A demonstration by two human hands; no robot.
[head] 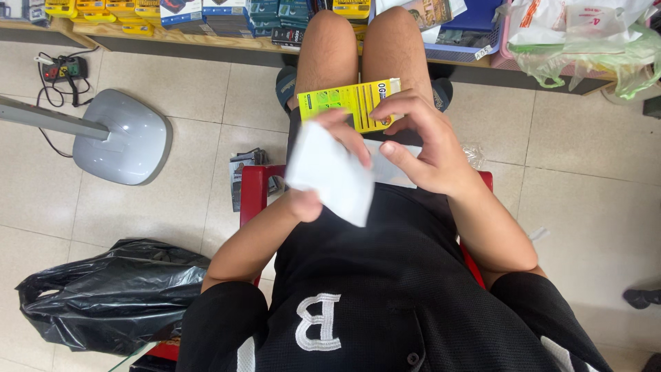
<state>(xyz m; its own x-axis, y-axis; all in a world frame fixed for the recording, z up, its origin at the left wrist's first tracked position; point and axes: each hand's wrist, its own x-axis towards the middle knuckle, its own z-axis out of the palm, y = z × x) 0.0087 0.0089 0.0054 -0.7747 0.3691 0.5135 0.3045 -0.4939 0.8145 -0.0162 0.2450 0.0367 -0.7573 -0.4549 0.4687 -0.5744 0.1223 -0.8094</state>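
Currently seated on red stool (251,189), both hands over the lap. Left hand (323,169) pinching a white sleeve (330,173) at its upper edge, thumb and fingers closed on it. Right hand (420,141) wrapped loosely round the yellow box (348,103), fingers curled over its right end, gripping. Box sits just above the knees, behind the sleeve, partly covered by it. Long axis runs left-right, tilted slightly up to the right; printed face up toward camera. Sleeve hangs diagonal, lower corner pointing down-right.

Risk, as a judgement: sleeve grip is a light pinch, could slip and drop to floor. Box held at one end only, could pivot or fall between the knees.

Further out: black bag (113,293) on floor left, grey fan base (124,138), shelf (172,34) with boxes.
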